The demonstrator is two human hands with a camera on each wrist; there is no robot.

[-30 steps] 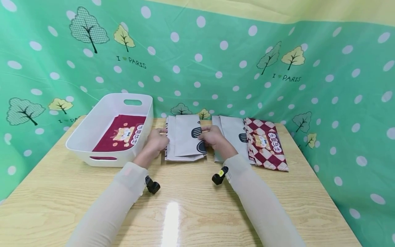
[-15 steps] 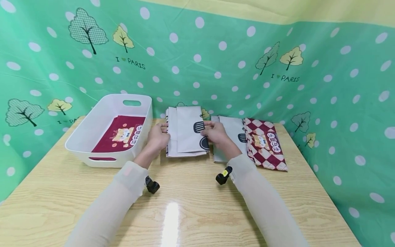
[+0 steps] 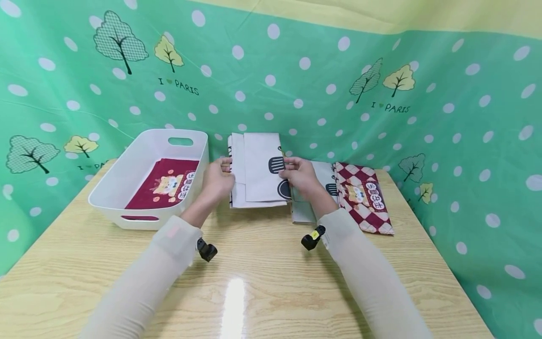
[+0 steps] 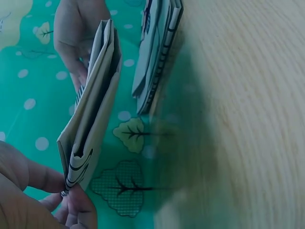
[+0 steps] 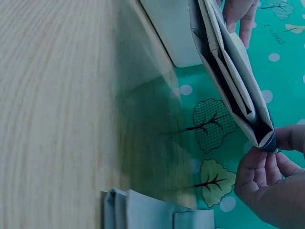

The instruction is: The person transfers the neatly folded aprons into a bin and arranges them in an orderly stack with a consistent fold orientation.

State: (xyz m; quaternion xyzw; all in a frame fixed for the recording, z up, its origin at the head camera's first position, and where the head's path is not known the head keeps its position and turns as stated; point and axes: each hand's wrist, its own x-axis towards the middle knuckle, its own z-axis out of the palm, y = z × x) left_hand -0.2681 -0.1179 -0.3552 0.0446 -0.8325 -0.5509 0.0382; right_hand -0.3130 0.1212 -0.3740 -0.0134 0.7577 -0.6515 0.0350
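Note:
In the head view a folded light grey cloth [image 3: 260,167], printed with black kitchen-utensil shapes, is held up off the table between both hands. My left hand [image 3: 218,180] pinches its left edge, thumb in front. On the opposite edge, my right hand [image 3: 301,176] pinches it beside the black spatula print. The wrist views show the cloth's layered folds edge-on, with the left hand [image 4: 35,191] and right hand [image 5: 276,179] each gripping a corner. A second folded grey cloth [image 3: 302,212] lies to the right, partly hidden by my right hand. Beside it lies a red-and-white checked folded cloth [image 3: 366,197].
A white plastic basket [image 3: 101,193] with handle holes stands at the left, holding a dark red folded cloth [image 3: 169,181] with a cartoon animal print. A green dotted curtain [image 3: 271,94] hangs behind the wooden table [image 3: 271,282].
Both hands have raised the folded grey cloth from the table, upward and slightly to the right. The basket and the other cloths have stayed in place.

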